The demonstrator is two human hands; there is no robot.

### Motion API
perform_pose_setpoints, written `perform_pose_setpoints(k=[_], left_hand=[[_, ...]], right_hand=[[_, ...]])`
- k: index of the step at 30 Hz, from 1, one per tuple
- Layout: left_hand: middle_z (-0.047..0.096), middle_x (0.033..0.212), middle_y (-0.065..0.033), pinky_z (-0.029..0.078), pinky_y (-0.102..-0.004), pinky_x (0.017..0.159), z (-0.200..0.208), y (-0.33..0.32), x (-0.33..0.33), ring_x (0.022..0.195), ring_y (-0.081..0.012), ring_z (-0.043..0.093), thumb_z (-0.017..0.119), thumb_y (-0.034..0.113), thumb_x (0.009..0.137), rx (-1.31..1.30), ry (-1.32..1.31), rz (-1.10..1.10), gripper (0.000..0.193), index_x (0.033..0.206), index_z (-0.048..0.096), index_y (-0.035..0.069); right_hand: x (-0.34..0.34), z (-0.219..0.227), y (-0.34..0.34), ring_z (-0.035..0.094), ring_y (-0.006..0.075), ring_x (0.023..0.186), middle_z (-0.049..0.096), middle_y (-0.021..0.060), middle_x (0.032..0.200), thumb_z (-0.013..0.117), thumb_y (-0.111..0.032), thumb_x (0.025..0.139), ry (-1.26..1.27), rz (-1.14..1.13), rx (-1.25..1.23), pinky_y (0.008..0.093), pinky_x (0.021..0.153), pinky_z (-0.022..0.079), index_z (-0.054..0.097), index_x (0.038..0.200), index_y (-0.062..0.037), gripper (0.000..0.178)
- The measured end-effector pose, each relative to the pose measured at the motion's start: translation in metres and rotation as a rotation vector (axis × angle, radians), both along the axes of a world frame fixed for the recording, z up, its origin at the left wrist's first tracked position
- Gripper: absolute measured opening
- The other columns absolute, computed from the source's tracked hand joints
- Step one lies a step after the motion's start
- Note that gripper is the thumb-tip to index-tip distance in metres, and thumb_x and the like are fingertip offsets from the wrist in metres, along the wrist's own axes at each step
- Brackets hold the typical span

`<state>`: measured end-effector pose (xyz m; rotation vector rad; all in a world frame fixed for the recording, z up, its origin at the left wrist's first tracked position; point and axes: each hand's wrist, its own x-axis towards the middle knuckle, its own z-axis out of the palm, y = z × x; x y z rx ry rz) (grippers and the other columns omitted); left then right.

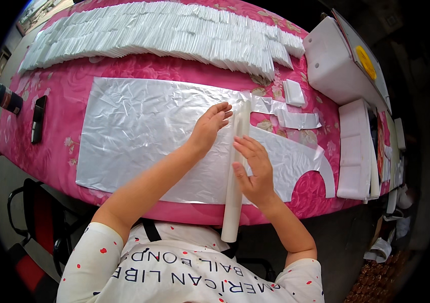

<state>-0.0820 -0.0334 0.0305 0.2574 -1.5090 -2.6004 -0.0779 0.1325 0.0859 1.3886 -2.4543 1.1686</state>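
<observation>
A white plastic carrier bag lies flat and wrinkled on the table, its two handle strips pointing right. Across it, from far to near, rests a pale tube-shaped roll whose near end juts past the table edge. My left hand is just left of the roll, over the bag, fingers extended and holding nothing. On the roll's right side is my right hand, fingers stretched and thumb apart, the fingertips at the roll's surface. Whether they press on it I cannot tell.
Long rows of folded white bags stand along the far side. A small folded stack sits near white foam boxes at the right. A dark phone and a dark bottle are at the left, on the pink flowered tablecloth.
</observation>
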Motion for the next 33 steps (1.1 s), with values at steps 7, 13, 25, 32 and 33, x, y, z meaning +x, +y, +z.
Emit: perform_pose_setpoints(k=[7, 13, 25, 32, 33], left_hand=[[0.037, 0.134, -0.0207, 0.029, -0.0375, 0.106, -0.002, -0.004, -0.035, 0.125, -0.028, 0.037, 0.029, 0.038, 0.096, 0.427, -0.377, -0.048, 0.06, 0.134, 0.022, -0.008], [0.044, 0.127, -0.0198, 0.039, -0.0353, 0.098, 0.012, -0.018, -0.024, 0.116, -0.0264, 0.047, 0.036, 0.031, 0.095, 0.216, -0.385, 0.044, 0.052, 0.129, 0.03, -0.008], [0.056, 0.114, -0.0142, 0.044, -0.0299, 0.087, 0.03, -0.149, 0.186, 0.102, -0.0188, 0.056, 0.039, 0.026, 0.095, -0.231, -0.337, 0.265, 0.038, 0.12, 0.046, -0.003], [0.057, 0.113, -0.0129, 0.044, -0.0284, 0.087, 0.02, -0.158, 0.303, 0.1, -0.017, 0.056, 0.038, 0.024, 0.096, -0.239, -0.415, 0.389, 0.036, 0.12, 0.047, -0.001], [0.057, 0.113, -0.0129, 0.044, -0.0284, 0.086, 0.018, -0.156, 0.315, 0.1, -0.017, 0.056, 0.039, 0.022, 0.095, -0.248, -0.41, 0.372, 0.035, 0.12, 0.047, -0.001]], right_hand=[[-0.018, -0.032, 0.06, 0.042, 0.0328, 0.121, 0.048, 0.0141, 0.128, 0.058, -0.02, 0.082, -0.018, 0.02, 0.211, 0.0416, 0.099, 0.034, 0.05, 0.121, -0.0023, 0.043], [-0.024, -0.037, 0.051, 0.031, 0.0323, 0.129, 0.038, 0.0131, 0.137, 0.05, -0.036, 0.085, 0.053, 0.182, 0.365, 0.0433, 0.105, 0.026, 0.045, 0.128, -0.0049, 0.053], [0.048, -0.016, -0.132, 0.033, 0.0313, 0.128, 0.045, 0.0116, 0.132, 0.043, -0.046, 0.088, -0.079, 0.854, 0.138, 0.0428, 0.104, 0.028, 0.049, 0.125, -0.0062, 0.054], [0.009, -0.031, -0.167, 0.04, 0.0285, 0.123, 0.049, 0.0109, 0.127, 0.057, -0.03, 0.083, 0.174, 0.625, 0.198, 0.0408, 0.101, 0.032, 0.055, 0.118, -0.0063, 0.042], [0.014, -0.035, -0.177, 0.037, 0.0284, 0.126, 0.046, 0.0107, 0.13, 0.054, -0.033, 0.084, 0.214, 0.643, 0.257, 0.0411, 0.103, 0.029, 0.052, 0.121, -0.0068, 0.045]])
